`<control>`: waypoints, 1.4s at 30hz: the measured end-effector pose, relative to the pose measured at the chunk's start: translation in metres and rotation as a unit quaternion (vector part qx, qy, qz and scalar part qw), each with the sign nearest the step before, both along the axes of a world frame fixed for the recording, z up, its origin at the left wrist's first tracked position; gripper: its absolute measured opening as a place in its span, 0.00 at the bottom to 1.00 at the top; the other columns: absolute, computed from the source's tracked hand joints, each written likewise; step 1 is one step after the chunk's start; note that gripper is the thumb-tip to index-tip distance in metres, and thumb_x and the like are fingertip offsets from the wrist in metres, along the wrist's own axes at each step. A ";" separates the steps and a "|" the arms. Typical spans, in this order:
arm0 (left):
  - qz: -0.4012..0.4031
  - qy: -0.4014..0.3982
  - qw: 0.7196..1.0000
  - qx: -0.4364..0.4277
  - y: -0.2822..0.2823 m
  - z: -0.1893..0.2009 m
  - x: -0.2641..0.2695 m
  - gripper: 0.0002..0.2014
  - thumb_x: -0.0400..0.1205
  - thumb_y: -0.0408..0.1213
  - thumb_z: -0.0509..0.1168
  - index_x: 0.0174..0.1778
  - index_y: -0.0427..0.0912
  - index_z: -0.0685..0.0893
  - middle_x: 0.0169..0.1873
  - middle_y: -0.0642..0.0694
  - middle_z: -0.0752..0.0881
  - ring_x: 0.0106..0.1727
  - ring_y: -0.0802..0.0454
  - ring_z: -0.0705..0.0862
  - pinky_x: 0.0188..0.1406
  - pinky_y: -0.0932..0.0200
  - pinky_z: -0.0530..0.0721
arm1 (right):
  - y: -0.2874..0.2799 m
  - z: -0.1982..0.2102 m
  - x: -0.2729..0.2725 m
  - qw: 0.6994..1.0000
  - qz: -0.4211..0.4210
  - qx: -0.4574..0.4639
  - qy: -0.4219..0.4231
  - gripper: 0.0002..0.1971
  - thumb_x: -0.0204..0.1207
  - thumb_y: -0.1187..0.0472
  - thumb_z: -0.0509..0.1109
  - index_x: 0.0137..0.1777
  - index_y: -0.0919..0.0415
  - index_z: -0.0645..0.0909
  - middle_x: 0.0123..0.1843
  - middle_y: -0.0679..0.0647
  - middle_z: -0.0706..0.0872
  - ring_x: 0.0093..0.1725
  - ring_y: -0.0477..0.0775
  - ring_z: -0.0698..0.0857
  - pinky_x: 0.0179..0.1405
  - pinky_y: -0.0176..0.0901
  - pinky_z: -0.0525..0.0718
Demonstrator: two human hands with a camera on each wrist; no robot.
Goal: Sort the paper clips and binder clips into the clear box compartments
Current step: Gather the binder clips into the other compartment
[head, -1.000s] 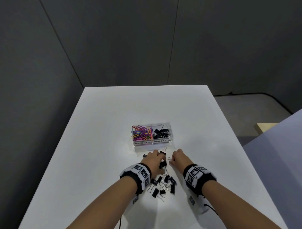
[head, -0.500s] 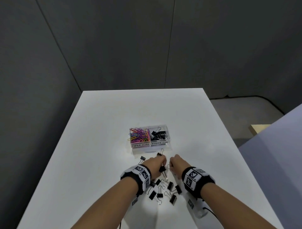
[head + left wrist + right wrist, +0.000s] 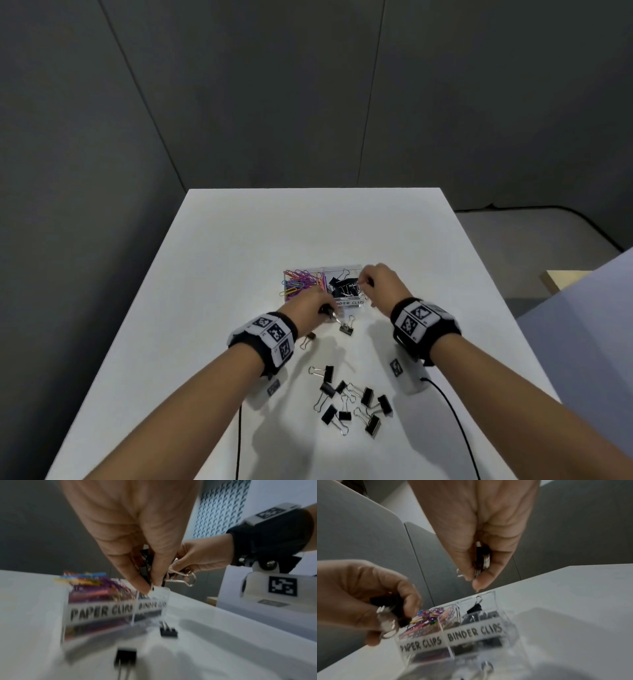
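The clear box (image 3: pixel 342 266) sits mid-table; its left compartment holds coloured paper clips (image 3: pixel 301 282) and its right one black binder clips (image 3: pixel 344 287). My left hand (image 3: pixel 325 308) hovers at the box's front edge and pinches black binder clips (image 3: pixel 147 566). Over the binder compartment my right hand (image 3: pixel 364 282) pinches more binder clips (image 3: pixel 482 558) between thumb and fingers. The labels (image 3: pixel 474 630) read PAPER CLIPS and BINDER CLIPS. Several loose binder clips (image 3: pixel 352 402) lie in a pile between my forearms. Two single clips (image 3: pixel 346 329) (image 3: pixel 308 339) lie just before the box.
The white table (image 3: pixel 239 257) is edged by dark grey partition walls at the back and left. Black cables (image 3: pixel 455 428) trail from both wrist cameras across the near table. A pale surface and a wooden block (image 3: pixel 561 279) stand off the table's right side.
Both hands lifted off the clip pile and moved forward to the box, each carrying binder clips. The right hand now hangs over the binder compartment.
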State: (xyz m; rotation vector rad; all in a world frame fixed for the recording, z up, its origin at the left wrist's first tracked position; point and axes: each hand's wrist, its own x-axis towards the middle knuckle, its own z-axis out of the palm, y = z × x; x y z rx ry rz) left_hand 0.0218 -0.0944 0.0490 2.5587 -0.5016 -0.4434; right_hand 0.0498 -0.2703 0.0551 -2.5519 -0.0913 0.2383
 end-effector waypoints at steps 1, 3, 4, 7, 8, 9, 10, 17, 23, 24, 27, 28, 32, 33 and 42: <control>0.013 -0.014 1.000 -0.009 0.002 0.004 0.007 0.11 0.81 0.29 0.64 0.58 0.39 0.85 0.58 0.40 0.81 0.61 0.44 0.80 0.56 0.64 0.72 | 0.005 0.001 0.008 1.000 -0.006 0.003 -0.015 0.06 0.80 0.67 0.62 0.50 0.65 0.80 0.55 0.63 0.78 0.47 0.64 0.85 0.52 0.53 0.85; 0.045 -0.038 0.998 -0.019 0.003 0.011 0.018 0.11 0.81 0.28 0.63 0.58 0.39 0.84 0.58 0.41 0.81 0.60 0.43 0.80 0.59 0.59 0.75 | 0.012 0.000 0.021 1.000 -0.009 0.001 -0.023 0.06 0.80 0.67 0.62 0.52 0.65 0.80 0.58 0.63 0.77 0.51 0.63 0.84 0.54 0.50 0.82; 0.062 -0.047 0.997 -0.020 0.003 0.014 0.023 0.12 0.81 0.28 0.63 0.59 0.40 0.82 0.59 0.41 0.80 0.60 0.43 0.80 0.61 0.57 0.77 | 0.015 -0.001 0.024 1.000 -0.004 -0.003 -0.016 0.08 0.80 0.66 0.62 0.55 0.65 0.79 0.60 0.63 0.77 0.53 0.63 0.83 0.56 0.49 0.81; 0.095 -0.061 0.993 -0.024 0.000 0.017 0.036 0.13 0.81 0.28 0.61 0.60 0.42 0.80 0.59 0.42 0.80 0.60 0.43 0.80 0.62 0.52 0.78 | 0.018 -0.008 0.027 1.000 0.016 0.013 0.022 0.15 0.81 0.66 0.61 0.67 0.63 0.75 0.67 0.62 0.79 0.61 0.60 0.82 0.62 0.48 0.79; 0.101 -0.063 0.993 -0.022 -0.002 0.017 0.038 0.13 0.81 0.28 0.61 0.60 0.42 0.79 0.59 0.43 0.80 0.61 0.43 0.80 0.61 0.52 0.77 | 0.017 -0.009 0.025 0.999 0.014 0.026 0.024 0.17 0.81 0.66 0.60 0.69 0.61 0.74 0.69 0.60 0.79 0.63 0.60 0.81 0.63 0.48 0.78; 0.103 -0.062 0.993 -0.019 -0.005 0.017 0.042 0.14 0.81 0.27 0.61 0.61 0.42 0.78 0.60 0.43 0.80 0.61 0.43 0.80 0.61 0.53 0.77 | 0.014 -0.010 0.023 0.999 0.008 0.033 0.017 0.18 0.81 0.67 0.58 0.70 0.60 0.73 0.70 0.58 0.79 0.64 0.59 0.81 0.64 0.48 0.78; 0.102 -0.061 0.993 -0.014 -0.009 0.016 0.045 0.14 0.81 0.27 0.60 0.62 0.42 0.78 0.61 0.42 0.79 0.61 0.43 0.80 0.60 0.53 0.77 | 0.009 -0.011 0.021 0.999 0.002 0.035 0.003 0.18 0.81 0.67 0.58 0.70 0.60 0.73 0.69 0.57 0.79 0.64 0.58 0.81 0.64 0.47 0.78; 0.031 -0.046 0.997 0.054 -0.038 0.004 0.065 0.18 0.83 0.26 0.57 0.67 0.42 0.76 0.64 0.41 0.79 0.63 0.41 0.80 0.61 0.49 0.80 | -0.027 -0.029 -0.032 0.998 0.041 -0.036 -0.019 0.12 0.83 0.62 0.58 0.62 0.56 0.78 0.59 0.52 0.82 0.56 0.52 0.82 0.54 0.42 0.77; -0.005 -0.097 0.992 0.080 -0.037 0.009 0.056 0.19 0.84 0.35 0.57 0.72 0.46 0.74 0.71 0.47 0.75 0.69 0.45 0.76 0.59 0.48 0.80 | -0.039 -0.044 -0.067 0.991 0.105 -0.066 0.044 0.13 0.81 0.57 0.61 0.65 0.53 0.76 0.62 0.49 0.80 0.56 0.49 0.82 0.54 0.40 0.78; -0.014 -0.111 0.991 0.071 -0.034 0.010 0.048 0.18 0.84 0.35 0.57 0.70 0.46 0.76 0.68 0.47 0.77 0.68 0.45 0.77 0.56 0.49 0.80 | -0.039 -0.044 -0.072 0.987 0.134 -0.069 0.057 0.15 0.80 0.55 0.63 0.66 0.52 0.76 0.64 0.48 0.79 0.58 0.49 0.81 0.56 0.40 0.78; -0.097 -0.115 0.983 0.104 -0.018 -0.001 0.015 0.16 0.84 0.37 0.54 0.65 0.46 0.79 0.62 0.45 0.81 0.65 0.44 0.79 0.55 0.51 0.79 | -0.039 -0.048 -0.088 0.959 0.242 -0.120 0.083 0.25 0.76 0.47 0.67 0.72 0.50 0.72 0.71 0.48 0.75 0.68 0.50 0.74 0.64 0.42 0.74; -0.126 -0.100 0.978 0.131 -0.010 -0.009 0.003 0.17 0.84 0.38 0.55 0.67 0.47 0.78 0.64 0.45 0.80 0.67 0.45 0.77 0.58 0.51 0.79 | -0.040 -0.051 -0.094 0.947 0.275 -0.144 0.081 0.27 0.74 0.45 0.68 0.73 0.50 0.71 0.72 0.49 0.74 0.69 0.51 0.73 0.66 0.43 0.73; -0.123 -0.004 0.965 0.233 0.025 -0.043 -0.032 0.28 0.84 0.52 0.55 0.80 0.49 0.62 0.81 0.44 0.62 0.80 0.45 0.63 0.73 0.46 0.73 | -0.046 -0.057 -0.114 0.918 0.343 -0.193 0.056 0.33 0.69 0.43 0.71 0.74 0.51 0.69 0.75 0.52 0.71 0.69 0.56 0.73 0.65 0.48 0.73; -0.117 0.010 0.963 0.242 0.029 -0.047 -0.039 0.30 0.84 0.55 0.54 0.81 0.50 0.58 0.82 0.45 0.59 0.81 0.45 0.60 0.74 0.45 0.71 | -0.046 -0.057 -0.118 0.915 0.346 -0.201 0.052 0.35 0.69 0.43 0.71 0.75 0.51 0.68 0.75 0.53 0.71 0.69 0.57 0.73 0.65 0.49 0.73; -0.158 0.023 0.967 0.197 0.004 -0.061 -0.107 0.47 0.74 0.65 0.63 0.83 0.54 0.45 0.84 0.45 0.51 0.84 0.45 0.53 0.80 0.47 0.61 | -0.028 -0.059 -0.152 0.933 0.284 -0.206 0.085 0.47 0.68 0.38 0.71 0.82 0.53 0.52 0.78 0.53 0.62 0.72 0.58 0.67 0.64 0.50 0.77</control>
